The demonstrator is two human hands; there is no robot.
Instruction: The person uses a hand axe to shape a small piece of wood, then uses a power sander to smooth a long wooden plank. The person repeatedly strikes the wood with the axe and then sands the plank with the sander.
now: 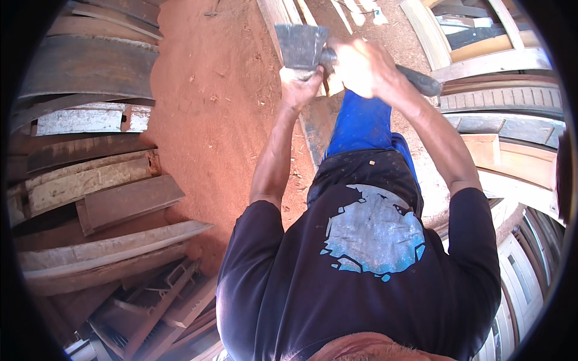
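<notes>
Under right fingers [350, 65], half-hidden handle [421, 81]

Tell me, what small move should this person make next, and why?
I'd probably draw the left hand back, clear of the broad dark blade, before the blade moves. The right hand grips the handle, while the left hand appears right at the blade's lower edge; whether it touches is hard to tell.

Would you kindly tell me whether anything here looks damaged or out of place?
At lower left, wooden pieces lie jumbled at crossing angles, unlike the roughly parallel boards above; the white board looks patchy.
</notes>
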